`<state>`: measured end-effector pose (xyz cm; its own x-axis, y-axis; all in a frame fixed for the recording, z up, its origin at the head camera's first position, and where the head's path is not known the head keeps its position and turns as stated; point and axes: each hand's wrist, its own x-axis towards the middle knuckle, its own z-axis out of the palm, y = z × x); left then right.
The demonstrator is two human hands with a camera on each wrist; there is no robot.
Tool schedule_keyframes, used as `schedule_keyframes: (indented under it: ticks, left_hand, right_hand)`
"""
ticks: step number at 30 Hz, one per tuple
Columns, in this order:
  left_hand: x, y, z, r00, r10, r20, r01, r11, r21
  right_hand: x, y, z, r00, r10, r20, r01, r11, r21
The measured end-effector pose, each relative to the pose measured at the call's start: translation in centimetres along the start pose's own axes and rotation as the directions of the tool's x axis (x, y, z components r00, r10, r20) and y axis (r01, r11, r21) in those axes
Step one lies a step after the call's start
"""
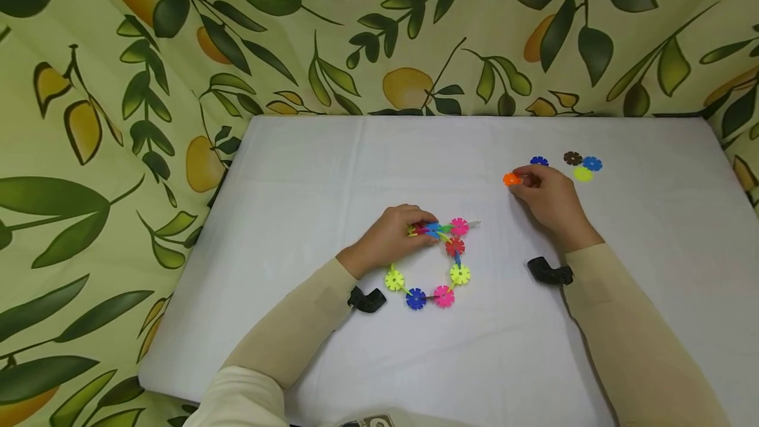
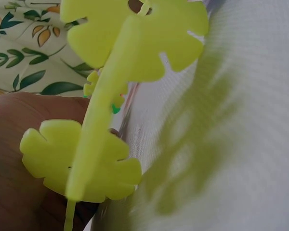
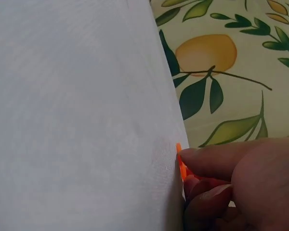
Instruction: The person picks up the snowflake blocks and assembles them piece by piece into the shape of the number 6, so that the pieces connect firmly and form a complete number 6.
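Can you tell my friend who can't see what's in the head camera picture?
Two hands work on a white table: the left hand holds a ring of colourful flower discs, the right hand pinches an orange disc. Four loose discs lie beyond.

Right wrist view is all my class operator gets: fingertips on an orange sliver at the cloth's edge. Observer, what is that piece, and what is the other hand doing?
Observer: It is an orange snowflake disc, pinched in the grip of the right hand on the white table.
Operator: Any spare pieces near it?
Observer: Yes: a dark blue disc just behind the hand, and a brown disc, a blue disc and a yellow disc clustered to its right.
Operator: And the left hand?
Observer: The left hand holds the top of a ring of joined discs.
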<state>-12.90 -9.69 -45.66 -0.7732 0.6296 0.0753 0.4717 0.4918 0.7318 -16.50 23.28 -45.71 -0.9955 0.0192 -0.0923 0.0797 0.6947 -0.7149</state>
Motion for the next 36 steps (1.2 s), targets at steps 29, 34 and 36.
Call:
schedule_keyframes:
  ticks: [29,34,36]
  left_hand:
    - [0.0,0.1,-0.1,1.000,-0.005,0.002,0.005,1.000,-0.003]
    - [0.0,0.1,-0.2,1.000,-0.010,0.003,0.010,1.000,0.001]
    - [0.0,0.1,-0.2,1.000,-0.009,0.001,0.009,1.000,0.000]
  right_hand:
    - [-2.9,0.2,-0.1,0.994,0.034,0.103,-0.067,0.936,0.344]
    - [-3.8,-0.2,0.2,0.985,0.016,0.174,-0.078,0.930,0.358]
    - [-4.1,-0.5,0.3,0.980,0.020,0.197,-0.094,0.921,0.378]
